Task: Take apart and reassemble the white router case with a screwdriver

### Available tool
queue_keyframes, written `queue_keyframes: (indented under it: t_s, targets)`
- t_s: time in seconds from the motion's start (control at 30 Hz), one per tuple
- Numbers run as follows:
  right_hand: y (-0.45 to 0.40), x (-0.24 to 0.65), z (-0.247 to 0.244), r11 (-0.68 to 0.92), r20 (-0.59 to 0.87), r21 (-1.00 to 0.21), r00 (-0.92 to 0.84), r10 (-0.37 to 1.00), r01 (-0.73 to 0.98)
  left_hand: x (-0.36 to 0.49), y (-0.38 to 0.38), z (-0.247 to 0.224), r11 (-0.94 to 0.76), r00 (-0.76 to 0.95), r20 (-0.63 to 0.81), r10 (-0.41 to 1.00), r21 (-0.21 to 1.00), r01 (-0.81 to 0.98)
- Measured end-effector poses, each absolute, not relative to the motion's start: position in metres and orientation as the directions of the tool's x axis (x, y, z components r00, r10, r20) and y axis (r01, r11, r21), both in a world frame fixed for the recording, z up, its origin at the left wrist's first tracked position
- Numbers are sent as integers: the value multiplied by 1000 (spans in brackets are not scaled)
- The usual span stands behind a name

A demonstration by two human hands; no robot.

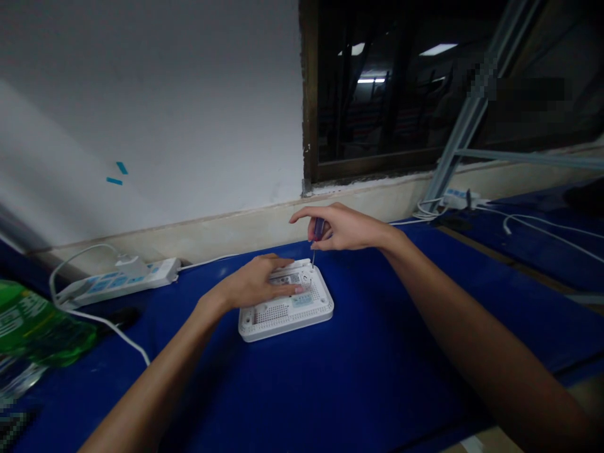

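Observation:
A white plastic casing with vent holes and a label, like a router (309,308), lies flat on the blue tabletop. My left hand (255,280) rests across its left and far part, fingers stretched and thumb apart over the label. In my right hand (342,229) is a screwdriver (319,228) with a dark purple handle, pinched between thumb and fingers while the index finger sticks out. Its thin shaft points down, and the tip meets the casing's far right corner. Whether a screw sits under the tip is too small to tell.
A white power strip (127,281) with a plug lies at the left by the wall. Near it is a green bottle (42,324). Another power strip (457,199) and white cables are at the back right, beside a metal frame post (453,151).

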State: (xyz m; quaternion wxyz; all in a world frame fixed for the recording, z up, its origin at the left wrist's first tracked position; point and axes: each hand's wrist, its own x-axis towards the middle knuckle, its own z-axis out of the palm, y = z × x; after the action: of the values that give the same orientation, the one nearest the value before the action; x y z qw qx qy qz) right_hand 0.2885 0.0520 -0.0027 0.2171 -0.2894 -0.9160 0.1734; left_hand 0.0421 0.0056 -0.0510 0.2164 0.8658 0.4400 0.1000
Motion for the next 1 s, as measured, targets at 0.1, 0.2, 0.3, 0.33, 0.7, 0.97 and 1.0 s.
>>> queue_keyframes:
  t_s: [0.1,0.2,0.3,0.33,0.7,0.97,1.0]
  targets:
    - [48,293,3,772,318,-477,-736,598,421,64,5,-57,-488,530,107,841,573,658]
    - [44,296,9,782,338,-499,-747,572,373,84,6,-70,-442,458,166,873,665,602]
    - [42,300,14,796,338,-482,-761,554,366,96,11,-80,-438,443,183,878,681,587]
    - [42,302,16,798,335,-464,-758,559,384,99,14,-81,-452,454,182,872,653,607]
    - [60,352,19,554,61,-262,-559,827,790,163,38,-76,-656,670,75,739,310,688]
    - [59,363,23,523,84,-263,-520,850,811,165,50,-88,-674,694,31,719,273,686]
    - [59,362,23,521,79,-269,-520,850,810,159,47,-83,-674,691,45,722,271,687]
